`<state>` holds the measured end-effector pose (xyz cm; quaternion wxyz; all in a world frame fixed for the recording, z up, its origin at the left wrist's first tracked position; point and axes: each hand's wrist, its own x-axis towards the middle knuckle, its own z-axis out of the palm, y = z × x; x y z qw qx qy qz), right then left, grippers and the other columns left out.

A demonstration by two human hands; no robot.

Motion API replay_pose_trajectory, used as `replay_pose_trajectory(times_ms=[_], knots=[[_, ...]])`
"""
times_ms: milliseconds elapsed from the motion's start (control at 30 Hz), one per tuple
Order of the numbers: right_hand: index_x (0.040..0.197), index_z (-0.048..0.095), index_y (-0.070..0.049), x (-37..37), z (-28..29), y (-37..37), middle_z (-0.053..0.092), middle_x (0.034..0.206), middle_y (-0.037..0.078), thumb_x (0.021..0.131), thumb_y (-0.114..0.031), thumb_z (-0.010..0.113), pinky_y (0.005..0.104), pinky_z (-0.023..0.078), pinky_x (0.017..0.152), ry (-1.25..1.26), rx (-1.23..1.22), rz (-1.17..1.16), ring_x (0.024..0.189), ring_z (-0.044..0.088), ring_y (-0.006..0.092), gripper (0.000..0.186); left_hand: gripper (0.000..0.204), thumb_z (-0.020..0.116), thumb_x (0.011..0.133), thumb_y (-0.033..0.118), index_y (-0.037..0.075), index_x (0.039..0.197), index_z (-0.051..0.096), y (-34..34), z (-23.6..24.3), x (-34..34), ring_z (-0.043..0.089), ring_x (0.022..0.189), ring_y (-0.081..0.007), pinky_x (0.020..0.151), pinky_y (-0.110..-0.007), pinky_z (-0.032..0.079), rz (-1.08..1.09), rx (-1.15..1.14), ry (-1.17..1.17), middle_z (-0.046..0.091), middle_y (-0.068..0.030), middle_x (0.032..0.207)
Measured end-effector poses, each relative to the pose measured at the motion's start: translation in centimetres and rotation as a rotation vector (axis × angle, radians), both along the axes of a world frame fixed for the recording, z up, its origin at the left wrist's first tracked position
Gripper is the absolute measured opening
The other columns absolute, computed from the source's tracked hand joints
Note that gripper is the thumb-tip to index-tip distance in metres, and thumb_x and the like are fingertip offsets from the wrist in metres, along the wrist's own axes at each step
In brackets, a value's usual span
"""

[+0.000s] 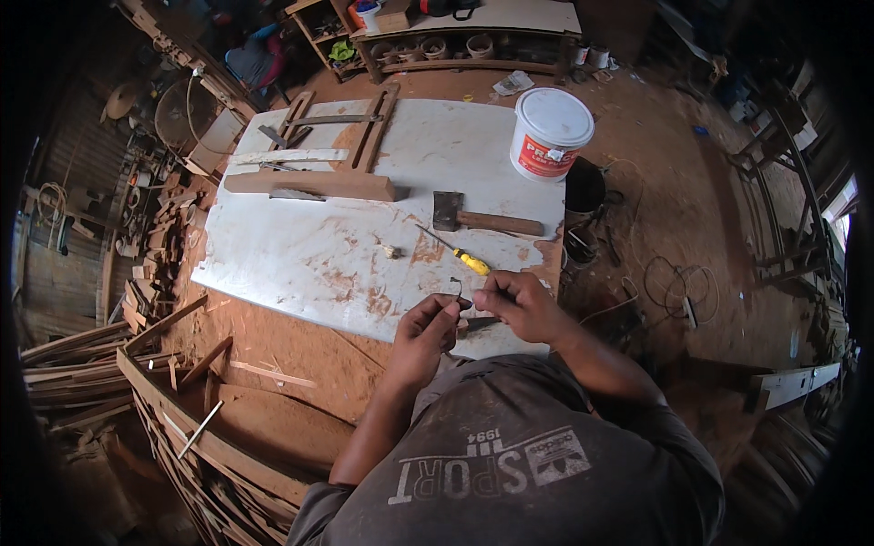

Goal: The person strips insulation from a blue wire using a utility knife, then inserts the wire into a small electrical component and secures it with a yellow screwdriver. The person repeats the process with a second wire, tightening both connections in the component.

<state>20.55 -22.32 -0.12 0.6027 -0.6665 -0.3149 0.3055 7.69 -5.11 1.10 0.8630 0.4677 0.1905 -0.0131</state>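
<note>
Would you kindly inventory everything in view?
Table: one, white, centre.
Bucket: one, white with red label, table's far right corner.
Hammer: one, dark head, brown handle, table's right side.
Screwdriver: one, yellow handle, nearer than hammer.
Small lump: one, pale, left of screwdriver.
Wooden beam: one, brown, table's far left.
Bench: one, pale-topped, back.
Pots: several, brownish, under bench.
Wood strips: many, brown, far left.
Bent piece: one, dark, over table's near edge.
Left fingers: one set, bare, on bent piece.
Right fingers: one set, bare, beside it.

Woodworking shop: offcuts [170,238] are lying heaped along the left, long timber strips [68,359] are sitting in stacks, and a stained worktable [300,241] is holding cut wooden pieces [357,187], a wooden-handled tool [499,221] and a lidded bucket [537,156].
</note>
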Motion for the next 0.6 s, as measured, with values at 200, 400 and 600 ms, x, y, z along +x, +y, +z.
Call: replay_pose_trajectory(times_ms=[200, 400, 600], knots=[[0.096, 0.067, -0.001, 0.3, -2.0, 0.1, 0.063, 0.079, 0.002, 0.099, -0.02, 0.067, 0.0254, 0.045, 0.057, 0.464, -0.08, -0.042, 0.063, 0.056, 0.0102, 0.02, 0.02, 0.059, 0.105, 0.022, 0.003, 0.104, 0.066, -1.0, 0.6, 0.5, 0.044, 0.062, -0.0017, 0.055, -0.02, 0.033, 0.079, 0.306, 0.041, 0.056, 0.0056, 0.074], [0.103, 0.07, -0.006, 2.5, 2.9, 0.1, 0.068, 0.095, 0.011, 0.091, -0.019, 0.073, 0.0375, 0.053, 0.071, -0.607, 0.163, 0.038, 0.081, 0.068, 0.0272, 0.018, 0.023, 0.062, 0.103, 0.023, 0.004, 0.093, 0.068, -0.3, 0.6, -0.5, 0.045, 0.063, -0.0004, 0.056, -0.02, 0.033, -0.067, 0.293, 0.093, 0.057, 0.0067, 0.075], [0.093, 0.071, -0.005, 3.8, 4.8, -0.7, 0.068, 0.084, 0.008, 0.088, -0.018, 0.077, 0.0381, 0.051, 0.065, -0.676, 0.086, 0.366, 0.074, 0.067, 0.0247, 0.015, 0.019, 0.066, 0.1, 0.018, 0.001, 0.092, 0.069, -0.2, 2.1, -0.6, 0.053, 0.074, -0.0024, 0.064, -0.021, 0.043, -0.126, 0.388, 0.041, 0.065, 0.0026, 0.082]])
